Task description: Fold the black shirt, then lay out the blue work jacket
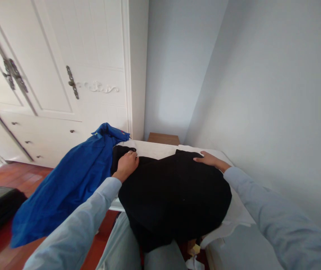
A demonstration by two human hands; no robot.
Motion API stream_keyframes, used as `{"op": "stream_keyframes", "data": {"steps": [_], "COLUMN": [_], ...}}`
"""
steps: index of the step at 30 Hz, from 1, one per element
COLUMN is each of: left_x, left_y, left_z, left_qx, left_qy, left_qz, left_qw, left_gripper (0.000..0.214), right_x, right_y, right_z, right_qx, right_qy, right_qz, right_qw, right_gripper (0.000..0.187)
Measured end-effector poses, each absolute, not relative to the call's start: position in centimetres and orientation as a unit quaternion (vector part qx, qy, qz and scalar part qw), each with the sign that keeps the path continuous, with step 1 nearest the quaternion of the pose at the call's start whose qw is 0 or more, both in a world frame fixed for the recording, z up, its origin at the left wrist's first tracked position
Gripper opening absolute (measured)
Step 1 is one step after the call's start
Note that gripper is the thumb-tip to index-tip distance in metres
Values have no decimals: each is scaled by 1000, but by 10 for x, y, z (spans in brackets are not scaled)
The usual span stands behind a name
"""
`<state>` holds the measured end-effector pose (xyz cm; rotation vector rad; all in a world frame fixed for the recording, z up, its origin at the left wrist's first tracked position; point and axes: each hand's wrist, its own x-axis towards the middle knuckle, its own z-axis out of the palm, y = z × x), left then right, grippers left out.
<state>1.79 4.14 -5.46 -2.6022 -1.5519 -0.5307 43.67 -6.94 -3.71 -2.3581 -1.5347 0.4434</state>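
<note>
A large black garment [174, 191] lies spread over a white-covered surface [153, 150], its near part hanging down in front of my legs. On its far left part rests my left hand [128, 164], fingers curled down on the cloth, with a ring showing. My right hand [209, 159] lies on the far right edge of the garment, thumb and fingers stretched out. A blue garment [73, 180] is draped just left of my left hand, its lower end reaching toward the floor. The exact kind of the black garment cannot be made out.
A white wardrobe [98, 45] with dark metal handles stands at the far left. Walls close in behind and on the right [275, 93]. A brown wooden piece [163, 138] sits behind the surface. A dark, grey-topped object [0, 206] is on the reddish wooden floor [33, 176].
</note>
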Motion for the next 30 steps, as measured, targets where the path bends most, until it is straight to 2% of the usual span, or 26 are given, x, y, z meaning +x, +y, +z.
{"op": "stream_keyframes", "data": {"steps": [4,7,9,12,14,17,19,21,24,27,30], "left_x": [46,69,79,83,81,76,72,66,58,54,57], "left_y": [57,68,73,80,83,86,87,87,83,75,66], "left_z": [-55,-61,-63,-61,-55,-44,-40,-40,-47,-55,-60], "left_qx": [-890,-915,-913,-907,-893,-793,-716,-717,-765,-816,-888], "left_qy": [-424,-380,-379,-383,-405,-499,-552,-576,-584,-530,-413], "left_qz": [-166,-122,-111,-111,-145,-330,-415,-380,-260,-227,-201], "left_qw": [-11,-64,-102,-134,-137,-118,-106,-104,-80,-28,3], "left_gripper": [35,37,31,19,19,31,32,29,39,40,39], "right_x": [440,441,441,441,439,433,428,425,426,428,420], "right_y": [-60,-58,-61,-68,-74,-85,-92,-98,-99,-91,-78], "right_z": [-39,-40,-38,-26,-14,-2,-4,-15,-36,-46,-39], "right_qx": [-844,-845,-833,-810,-799,-768,-733,-732,-757,-773,-771], "right_qy": [-507,-507,-525,-556,-569,-566,-567,-596,-618,-592,-581], "right_qz": [122,118,122,133,111,-53,-149,-137,-38,-8,-3], "right_qw": [129,123,126,132,162,295,344,299,207,228,261], "right_gripper": [71,55,40,21,14,22,25,21,17,26,31]}}
